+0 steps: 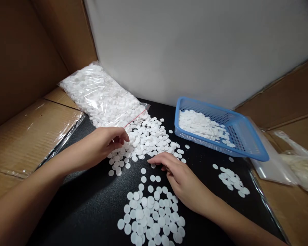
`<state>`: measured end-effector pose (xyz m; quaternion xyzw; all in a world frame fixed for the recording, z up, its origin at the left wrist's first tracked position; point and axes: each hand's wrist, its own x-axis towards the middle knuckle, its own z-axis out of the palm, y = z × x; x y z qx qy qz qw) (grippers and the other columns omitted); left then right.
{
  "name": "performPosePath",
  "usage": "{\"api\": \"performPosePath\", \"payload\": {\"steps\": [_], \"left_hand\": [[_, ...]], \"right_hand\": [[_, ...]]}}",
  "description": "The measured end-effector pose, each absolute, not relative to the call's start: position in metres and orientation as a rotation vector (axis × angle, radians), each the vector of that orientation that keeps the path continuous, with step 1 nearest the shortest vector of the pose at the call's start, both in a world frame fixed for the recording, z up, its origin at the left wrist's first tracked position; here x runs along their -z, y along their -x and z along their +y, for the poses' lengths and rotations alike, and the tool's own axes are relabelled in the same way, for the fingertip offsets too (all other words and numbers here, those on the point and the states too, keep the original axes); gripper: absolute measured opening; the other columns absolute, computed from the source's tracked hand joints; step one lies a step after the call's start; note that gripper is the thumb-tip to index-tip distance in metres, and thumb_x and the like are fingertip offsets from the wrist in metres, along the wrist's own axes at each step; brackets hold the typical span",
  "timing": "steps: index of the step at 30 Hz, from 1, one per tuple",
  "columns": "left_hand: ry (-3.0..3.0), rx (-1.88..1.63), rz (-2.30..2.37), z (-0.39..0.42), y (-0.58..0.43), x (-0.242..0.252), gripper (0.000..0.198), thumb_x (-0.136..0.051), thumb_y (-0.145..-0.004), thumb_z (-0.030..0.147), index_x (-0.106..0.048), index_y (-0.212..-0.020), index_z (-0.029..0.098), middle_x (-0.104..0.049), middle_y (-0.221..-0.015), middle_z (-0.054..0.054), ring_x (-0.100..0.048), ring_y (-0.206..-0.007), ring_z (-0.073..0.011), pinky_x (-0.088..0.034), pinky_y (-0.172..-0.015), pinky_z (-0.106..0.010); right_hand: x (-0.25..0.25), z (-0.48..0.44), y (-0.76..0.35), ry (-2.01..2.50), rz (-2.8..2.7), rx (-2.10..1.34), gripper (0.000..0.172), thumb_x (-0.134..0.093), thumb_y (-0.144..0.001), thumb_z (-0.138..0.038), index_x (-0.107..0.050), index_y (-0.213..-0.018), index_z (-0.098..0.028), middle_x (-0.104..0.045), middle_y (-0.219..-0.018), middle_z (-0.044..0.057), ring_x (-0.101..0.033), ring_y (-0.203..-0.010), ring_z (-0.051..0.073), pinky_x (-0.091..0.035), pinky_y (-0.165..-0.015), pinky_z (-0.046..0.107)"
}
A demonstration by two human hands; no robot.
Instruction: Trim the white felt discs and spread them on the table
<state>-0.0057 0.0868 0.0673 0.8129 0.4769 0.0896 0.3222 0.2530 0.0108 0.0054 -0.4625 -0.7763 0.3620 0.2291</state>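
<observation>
My left hand (110,140) hovers at the left edge of a spread heap of small white round discs (151,136). Its fingers are loosely bent, thumb and fingertips a little apart, with nothing visible between them. At the near edge of the heap is my right hand (178,176). Its index finger reaches left over a single disc (153,166), while the other fingers curl underneath and are partly hidden. Closer to me lies a second spread of white discs (154,215), some overlapping. A clear zip bag (100,92) full of such discs lies behind my left hand, its opening toward the heap.
A blue mesh basket (254,136) holding many discs stands at the back right. A small disc cluster (233,181) lies in front of it. Cardboard (28,126) flanks the black tabletop (92,201). Clear plastic bags (297,167) lie at the right; a pale wall (195,51) rises behind.
</observation>
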Motion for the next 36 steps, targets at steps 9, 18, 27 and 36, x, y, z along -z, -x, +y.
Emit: {"api": "performPosePath", "payload": {"steps": [9, 18, 27, 36], "left_hand": [[-2.288, 0.028, 0.996, 0.073, -0.001, -0.055, 0.016, -0.056, -0.086, 0.004, -0.064, -0.086, 0.018, -0.065, -0.089, -0.002, -0.059, -0.076, -0.0154, -0.038, -0.064, -0.025], [-2.371, 0.011, 1.025, 0.064, -0.004, -0.043, 0.018, -0.066, -0.081, 0.002, -0.059, -0.085, 0.018, -0.062, -0.087, -0.001, -0.059, -0.073, -0.0160, -0.036, -0.060, -0.025], [-2.386, -0.090, 1.085, 0.063, -0.008, -0.030, 0.020, -0.061, -0.080, 0.002, -0.064, -0.092, 0.018, -0.062, -0.090, -0.003, -0.061, -0.069, -0.0162, -0.039, -0.057, -0.025], [-2.335, -0.016, 1.060, 0.062, -0.012, -0.032, 0.028, -0.057, -0.071, -0.009, -0.064, -0.082, 0.016, -0.060, -0.085, -0.001, -0.061, -0.066, -0.0123, -0.038, -0.055, -0.021]], "right_hand": [[-0.012, 0.003, -0.229, 1.361, -2.277, -1.047, 0.048, -0.034, -0.069, 0.015, -0.056, -0.091, -0.022, -0.057, -0.094, 0.004, -0.058, -0.091, 0.020, -0.050, -0.074, 0.031], [-0.020, -0.001, -0.236, 1.356, -2.231, -1.036, 0.049, -0.034, -0.078, 0.011, -0.060, -0.102, -0.022, -0.059, -0.099, 0.005, -0.061, -0.084, 0.018, -0.052, -0.072, 0.031], [-0.002, 0.050, -0.212, 1.425, -2.206, -0.808, 0.017, -0.063, -0.090, -0.007, -0.057, -0.080, -0.020, -0.060, -0.082, 0.001, -0.059, -0.073, 0.016, -0.047, -0.066, 0.028], [-0.007, 0.051, -0.211, 1.471, -2.293, -0.873, 0.023, -0.071, -0.082, -0.004, -0.057, -0.075, -0.020, -0.059, -0.082, -0.001, -0.058, -0.074, 0.016, -0.043, -0.066, 0.027]]}}
